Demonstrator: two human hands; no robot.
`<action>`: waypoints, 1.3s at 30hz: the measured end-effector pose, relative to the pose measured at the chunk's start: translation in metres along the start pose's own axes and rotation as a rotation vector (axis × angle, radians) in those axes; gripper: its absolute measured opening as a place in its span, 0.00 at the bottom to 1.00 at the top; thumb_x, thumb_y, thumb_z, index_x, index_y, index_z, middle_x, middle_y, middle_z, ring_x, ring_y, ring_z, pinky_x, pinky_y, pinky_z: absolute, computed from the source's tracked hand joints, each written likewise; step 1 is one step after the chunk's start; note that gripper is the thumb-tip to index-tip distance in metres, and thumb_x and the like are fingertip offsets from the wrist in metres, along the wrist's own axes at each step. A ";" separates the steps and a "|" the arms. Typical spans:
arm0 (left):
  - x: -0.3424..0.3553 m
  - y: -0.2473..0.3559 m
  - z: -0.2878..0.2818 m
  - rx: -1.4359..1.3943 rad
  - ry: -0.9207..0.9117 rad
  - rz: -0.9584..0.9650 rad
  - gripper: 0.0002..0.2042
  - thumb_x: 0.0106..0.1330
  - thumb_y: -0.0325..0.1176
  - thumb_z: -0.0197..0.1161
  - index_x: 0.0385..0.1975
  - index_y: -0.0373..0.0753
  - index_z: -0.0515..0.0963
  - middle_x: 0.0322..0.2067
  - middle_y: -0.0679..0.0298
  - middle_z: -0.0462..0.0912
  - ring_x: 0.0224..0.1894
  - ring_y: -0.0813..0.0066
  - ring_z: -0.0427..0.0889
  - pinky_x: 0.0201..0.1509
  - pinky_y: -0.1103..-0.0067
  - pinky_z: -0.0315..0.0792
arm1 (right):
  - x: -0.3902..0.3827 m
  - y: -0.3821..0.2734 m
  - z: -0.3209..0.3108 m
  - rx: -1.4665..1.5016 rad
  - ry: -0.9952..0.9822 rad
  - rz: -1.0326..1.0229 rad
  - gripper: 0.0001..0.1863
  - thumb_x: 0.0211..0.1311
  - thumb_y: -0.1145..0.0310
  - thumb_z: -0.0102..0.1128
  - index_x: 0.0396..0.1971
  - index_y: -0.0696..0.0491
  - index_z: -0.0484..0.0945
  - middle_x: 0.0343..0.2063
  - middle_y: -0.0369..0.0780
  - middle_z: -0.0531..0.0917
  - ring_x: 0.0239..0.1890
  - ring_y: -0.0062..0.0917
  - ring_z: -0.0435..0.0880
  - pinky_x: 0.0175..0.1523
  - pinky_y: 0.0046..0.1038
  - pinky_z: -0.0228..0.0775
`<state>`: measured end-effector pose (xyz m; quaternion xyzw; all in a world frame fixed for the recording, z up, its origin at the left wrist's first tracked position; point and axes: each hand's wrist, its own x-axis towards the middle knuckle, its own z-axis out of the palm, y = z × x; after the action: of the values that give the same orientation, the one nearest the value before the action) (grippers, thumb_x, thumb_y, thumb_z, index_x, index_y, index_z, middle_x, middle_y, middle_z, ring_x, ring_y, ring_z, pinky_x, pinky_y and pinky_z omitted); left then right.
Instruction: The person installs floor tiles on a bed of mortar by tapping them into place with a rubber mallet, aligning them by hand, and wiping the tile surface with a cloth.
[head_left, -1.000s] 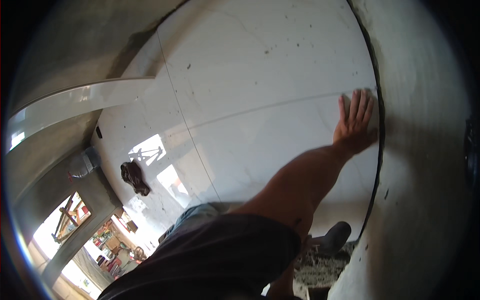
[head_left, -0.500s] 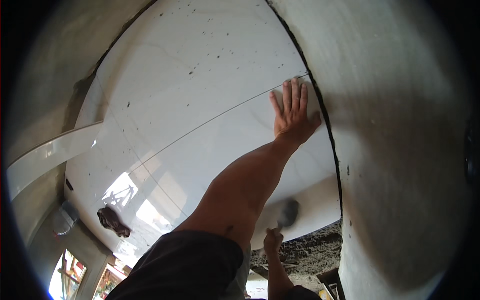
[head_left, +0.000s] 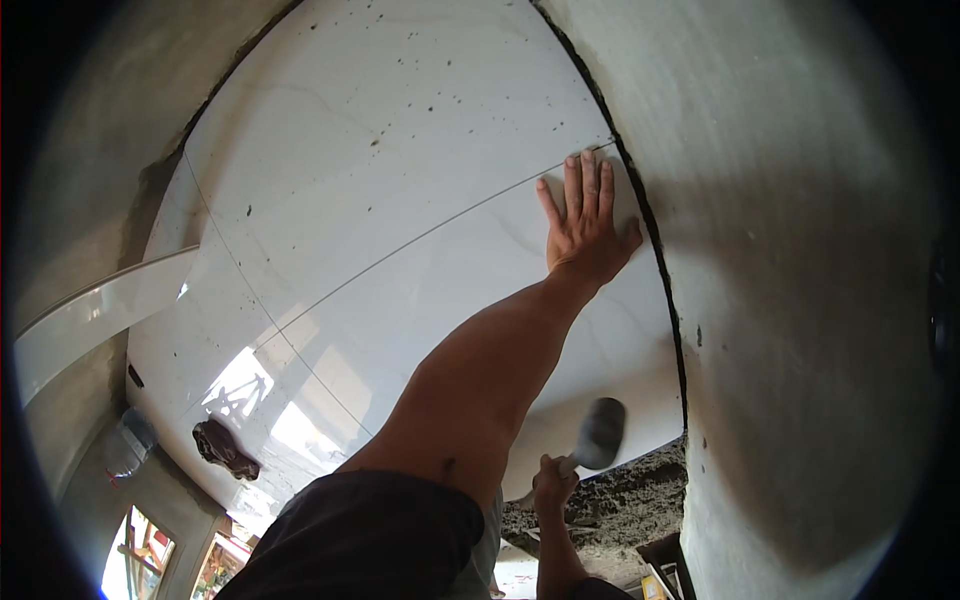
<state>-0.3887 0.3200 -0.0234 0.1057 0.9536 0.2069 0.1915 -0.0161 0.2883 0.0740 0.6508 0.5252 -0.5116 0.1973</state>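
My left hand point(head_left: 583, 225) lies flat, fingers spread, on a glossy white floor tile point(head_left: 480, 275), just below a thin joint and close to the right wall. Its thumb points toward the wall gap. Lower down, my right hand point(head_left: 553, 485) is closed around the handle of a mallet point(head_left: 603, 433) with a dark, rounded head. That head hangs over or against the tile's near edge; contact cannot be made out. My left forearm hides part of the tile.
Rough grey mortar point(head_left: 625, 500) shows beyond the tile's near edge. A plastered wall point(head_left: 800, 260) rises at right, with a dark gap along its foot. At left are a pale strip point(head_left: 115, 298), a crumpled dark brown item point(head_left: 224, 448) and a clear plastic bottle point(head_left: 132, 440).
The mallet's head has shifted to the right and slightly lower, with the right hand still around its handle. My left hand stays pressed in nearly the same place.
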 end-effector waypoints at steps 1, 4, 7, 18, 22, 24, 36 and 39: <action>0.000 -0.001 0.000 0.003 0.036 0.010 0.42 0.63 0.60 0.46 0.71 0.41 0.42 0.73 0.58 0.34 0.74 0.59 0.29 0.70 0.47 0.25 | 0.021 0.028 0.006 -0.193 0.121 -0.403 0.13 0.58 0.71 0.60 0.17 0.52 0.67 0.12 0.30 0.68 0.17 0.17 0.67 0.24 0.27 0.59; 0.003 0.002 0.003 0.023 0.014 0.004 0.43 0.63 0.61 0.45 0.71 0.41 0.41 0.73 0.59 0.34 0.74 0.60 0.30 0.70 0.47 0.26 | 0.046 0.063 -0.001 -0.157 -0.013 -0.189 0.15 0.58 0.69 0.60 0.15 0.51 0.66 0.12 0.31 0.68 0.17 0.17 0.67 0.24 0.27 0.58; -0.016 -0.002 0.009 0.032 0.031 -0.005 0.43 0.63 0.61 0.45 0.71 0.41 0.41 0.73 0.59 0.34 0.74 0.60 0.29 0.70 0.47 0.26 | 0.020 0.008 0.020 -0.005 0.047 -0.162 0.16 0.57 0.69 0.60 0.14 0.51 0.66 0.13 0.31 0.69 0.18 0.17 0.67 0.24 0.27 0.59; -0.003 -0.001 0.002 0.014 0.012 -0.011 0.43 0.62 0.60 0.46 0.71 0.41 0.43 0.73 0.58 0.35 0.74 0.60 0.31 0.70 0.47 0.27 | 0.045 0.027 0.011 -0.236 -0.047 -0.315 0.12 0.59 0.66 0.61 0.20 0.55 0.72 0.18 0.31 0.74 0.22 0.16 0.69 0.28 0.26 0.63; -0.006 0.004 0.003 0.001 -0.029 -0.003 0.42 0.63 0.59 0.45 0.71 0.41 0.41 0.73 0.58 0.34 0.74 0.60 0.30 0.70 0.47 0.25 | 0.065 0.043 0.007 -1.067 0.332 -1.333 0.09 0.60 0.67 0.59 0.25 0.58 0.74 0.26 0.33 0.78 0.23 0.23 0.74 0.31 0.28 0.66; -0.004 -0.001 0.004 0.011 0.012 -0.008 0.42 0.64 0.59 0.45 0.71 0.40 0.42 0.73 0.58 0.34 0.74 0.60 0.30 0.70 0.47 0.25 | 0.041 0.043 0.001 -0.597 0.027 -0.851 0.10 0.59 0.68 0.58 0.26 0.60 0.75 0.22 0.32 0.77 0.24 0.21 0.74 0.31 0.28 0.65; -0.006 -0.002 0.003 0.003 0.019 -0.001 0.41 0.64 0.58 0.45 0.71 0.41 0.43 0.72 0.58 0.35 0.74 0.60 0.30 0.70 0.47 0.25 | 0.013 -0.013 0.013 -0.379 -0.183 -0.254 0.09 0.57 0.69 0.60 0.29 0.61 0.76 0.25 0.45 0.80 0.30 0.38 0.75 0.41 0.37 0.67; 0.007 -0.002 0.001 0.006 0.090 0.025 0.41 0.64 0.59 0.45 0.71 0.41 0.42 0.73 0.58 0.34 0.74 0.61 0.29 0.70 0.48 0.24 | 0.012 -0.023 0.015 -0.406 -0.201 -0.219 0.10 0.56 0.68 0.61 0.30 0.61 0.77 0.25 0.44 0.80 0.31 0.39 0.76 0.43 0.36 0.67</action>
<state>-0.3949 0.3210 -0.0275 0.1089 0.9605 0.2108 0.1452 -0.0437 0.2910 0.0639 0.4827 0.6624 -0.4762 0.3186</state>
